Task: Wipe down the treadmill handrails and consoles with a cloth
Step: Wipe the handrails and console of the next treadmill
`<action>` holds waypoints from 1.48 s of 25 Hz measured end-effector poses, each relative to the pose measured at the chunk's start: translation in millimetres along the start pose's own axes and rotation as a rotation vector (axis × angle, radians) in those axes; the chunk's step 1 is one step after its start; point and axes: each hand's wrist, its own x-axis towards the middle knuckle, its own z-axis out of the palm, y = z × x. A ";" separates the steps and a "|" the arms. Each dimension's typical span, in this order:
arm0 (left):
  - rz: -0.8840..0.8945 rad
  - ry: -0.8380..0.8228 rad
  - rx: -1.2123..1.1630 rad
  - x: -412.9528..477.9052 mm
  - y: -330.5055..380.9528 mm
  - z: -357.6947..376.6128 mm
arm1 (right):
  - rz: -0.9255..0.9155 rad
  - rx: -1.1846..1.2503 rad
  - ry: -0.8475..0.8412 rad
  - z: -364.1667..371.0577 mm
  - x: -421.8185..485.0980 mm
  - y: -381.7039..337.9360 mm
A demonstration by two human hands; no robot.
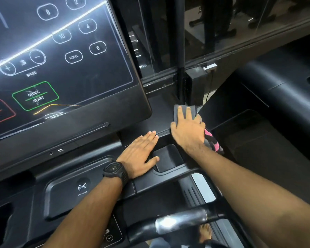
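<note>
Right hand (187,130): fingers straight and slightly spread, palm down, pressing flat on the cloth (176,114); no curl round it that I can see. Cloth: grey, soft, matte, folded roughly square under the fingers; a pink-and-black patterned part bunches out from under the little-finger side of the hand. Cloth lies on the console's (161,108) flat right shoulder, just right of the screen's (61,59) lower corner. Left hand (140,154): open, fingers straight and together, palm resting flat on the ledge left of a tray (168,157); thumb tip at the tray rim; it holds nothing. Black watch (115,171) on that wrist, angular case, matte strap. Tray: shallow rounded-square recess, smooth black plastic. Screen: glossy dark glass, tilted, white outlined number keys, green QUICK START box, bright strip-light reflection across it. Charging pad (79,188): rounded rectangle, matte, white wireless symbol. Handrail (181,221) near bottom: curved bar, brushed metal section between black ends. Glass wall (222,33) behind, reflective.
</note>
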 end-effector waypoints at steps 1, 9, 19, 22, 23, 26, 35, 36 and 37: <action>-0.004 -0.001 -0.005 2.4 0.8 -0.5 | -0.131 0.001 0.023 2.5 -5.7 0.1; 0.024 -0.011 0.004 23.3 -1.6 -5.3 | -0.218 0.069 0.007 2.0 2.2 13.5; 0.089 -0.003 -0.004 38.4 -7.3 -7.9 | -0.167 0.190 -0.047 2.5 57.1 13.9; 0.059 -0.008 -0.015 37.8 -7.7 -6.1 | 0.040 0.181 -0.080 5.2 68.9 -0.5; 0.058 -0.016 -0.018 38.3 -8.2 -6.3 | -0.111 0.160 -0.042 7.8 65.1 -3.4; 0.067 -0.009 0.005 40.4 -11.3 -4.2 | -0.235 0.256 -0.106 6.5 89.2 6.6; 0.072 0.010 -0.014 39.3 -11.0 -3.3 | 0.044 0.292 -0.293 -14.3 123.1 -4.1; 0.064 0.007 -0.024 38.8 -10.2 -3.0 | 0.076 0.253 -0.279 -13.5 120.1 -7.2; 0.059 -0.003 -0.030 38.4 -9.7 -3.9 | 0.014 0.231 -0.233 -7.8 113.6 -12.7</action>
